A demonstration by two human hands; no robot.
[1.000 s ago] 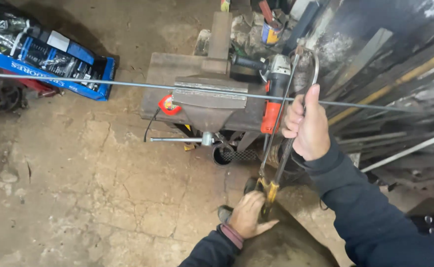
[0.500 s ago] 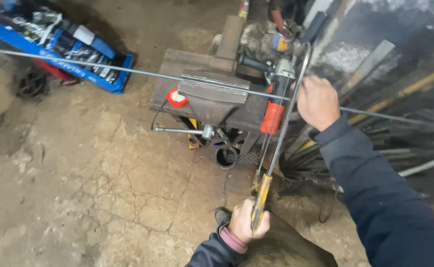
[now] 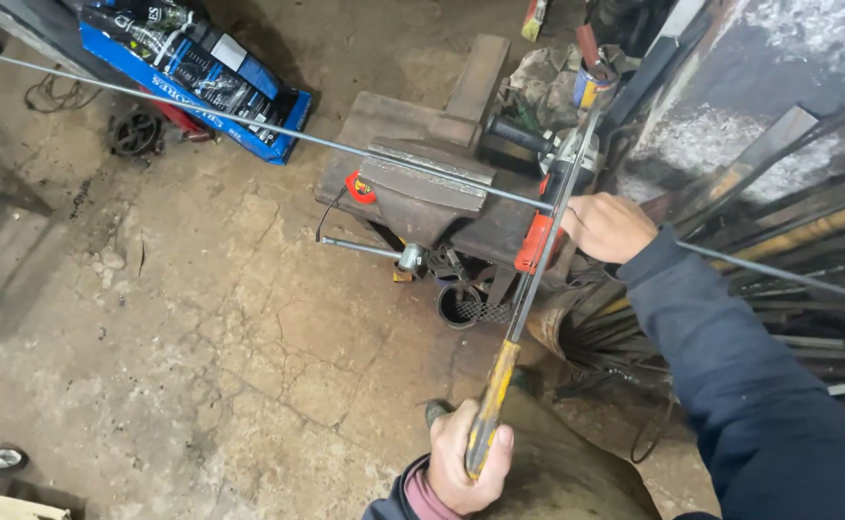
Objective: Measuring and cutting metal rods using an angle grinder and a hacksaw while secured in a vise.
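Item: hacksaw [image 3: 528, 289], long frame with a yellow handle, lay slanted from near centre up toward the far right, its blade crossing a thin steel rod [image 3: 249, 120]. Left hand [image 3: 466, 462], near centre at the bottom edge, was clenched around the yellow handle. Right hand [image 3: 607, 226], right of centre, was closed on the far part of the saw frame just where it met the rod; which of the two the fingers gripped could not be told. Rod ran from the far left across the whole view to the right, passing over a heavy rusty vise [image 3: 422, 188] at centre. Red tape measure [image 3: 360, 186] sat against the left side of the vise. Angle grinder [image 3: 538, 207] with an orange body lay just behind the saw, right of the vise. Blue bag [image 3: 192, 67] lay on the cracked concrete floor [image 3: 201, 337] at far left. Metal bars [image 3: 779, 241] leaned at the right.
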